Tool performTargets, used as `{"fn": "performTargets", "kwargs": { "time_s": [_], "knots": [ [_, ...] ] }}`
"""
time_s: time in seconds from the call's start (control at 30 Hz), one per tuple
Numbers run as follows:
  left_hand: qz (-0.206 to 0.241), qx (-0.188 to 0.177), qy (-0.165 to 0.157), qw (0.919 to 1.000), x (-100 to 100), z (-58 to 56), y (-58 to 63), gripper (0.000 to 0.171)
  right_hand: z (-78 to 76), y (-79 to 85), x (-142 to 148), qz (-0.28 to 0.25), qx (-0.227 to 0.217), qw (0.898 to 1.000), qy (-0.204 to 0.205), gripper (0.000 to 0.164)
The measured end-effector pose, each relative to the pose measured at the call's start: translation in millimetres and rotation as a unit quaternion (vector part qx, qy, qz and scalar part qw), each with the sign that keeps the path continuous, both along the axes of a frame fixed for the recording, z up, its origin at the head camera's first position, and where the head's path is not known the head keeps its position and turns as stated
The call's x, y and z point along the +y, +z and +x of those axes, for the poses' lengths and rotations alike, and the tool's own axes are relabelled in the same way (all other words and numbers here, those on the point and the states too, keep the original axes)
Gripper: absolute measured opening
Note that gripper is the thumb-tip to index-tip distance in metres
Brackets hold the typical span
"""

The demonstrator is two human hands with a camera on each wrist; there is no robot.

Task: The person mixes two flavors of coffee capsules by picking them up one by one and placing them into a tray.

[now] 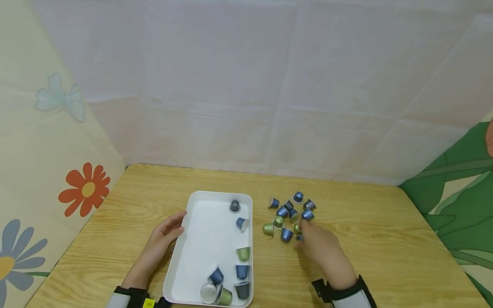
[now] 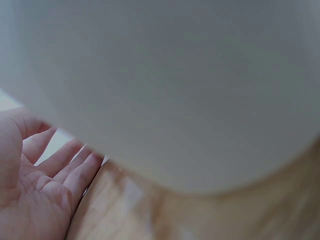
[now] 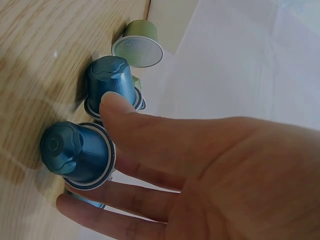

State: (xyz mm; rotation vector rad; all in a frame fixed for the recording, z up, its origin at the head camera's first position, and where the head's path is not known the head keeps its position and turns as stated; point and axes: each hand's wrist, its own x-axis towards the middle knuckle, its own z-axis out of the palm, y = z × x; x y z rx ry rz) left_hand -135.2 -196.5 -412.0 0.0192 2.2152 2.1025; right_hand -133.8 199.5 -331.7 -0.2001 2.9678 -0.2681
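Note:
Against the left rim of a white tray (image 1: 204, 239) rest the fingertips of my left hand (image 1: 159, 239), its fingers fairly straight. The left wrist view shows the tray's blurred underside (image 2: 175, 100) beside the open palm. My right hand (image 1: 321, 246) reaches into a loose group of coffee capsules on the table, its fingertips by a green capsule (image 1: 297, 228). In the right wrist view, a blue capsule (image 3: 75, 150) lies between the extended thumb and the fingers, without a clear pinch. Another blue capsule (image 3: 107, 75) stands behind the thumb tip.
Inside the tray, a dark capsule (image 1: 235, 206), a blue one (image 1: 242, 224) and a green one (image 1: 243, 253) lie along the right side, with several more near the front. Other blue capsules (image 1: 298, 196) are scattered on the wooden table (image 1: 369, 239). A pale cloth wall (image 1: 246, 107) stands behind.

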Motion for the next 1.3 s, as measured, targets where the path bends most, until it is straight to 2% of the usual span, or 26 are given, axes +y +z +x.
{"fn": "performTargets", "kwargs": {
  "time_s": [0.23,0.77,1.03,1.3],
  "knots": [
    [0.001,0.0,-0.001,1.0,-0.1,0.0,0.2,0.05,-1.4,-1.9,-1.4,0.003,-0.015,1.0,-0.001,0.03],
    [-0.003,-0.001,0.004,1.0,0.4,-0.5,-0.5,0.05,-0.1,-5.3,-2.1,0.032,0.001,0.999,0.019,0.026],
    [0.0,-0.003,0.002,1.0,0.3,0.0,0.5,0.05,3.7,0.1,-7.5,0.042,-0.028,0.999,0.02,0.023],
    [0.004,-0.006,-0.003,1.0,0.2,0.0,1.1,0.05,12.1,6.0,-18.5,0.046,-0.019,0.998,0.031,0.024]
  ]
}}
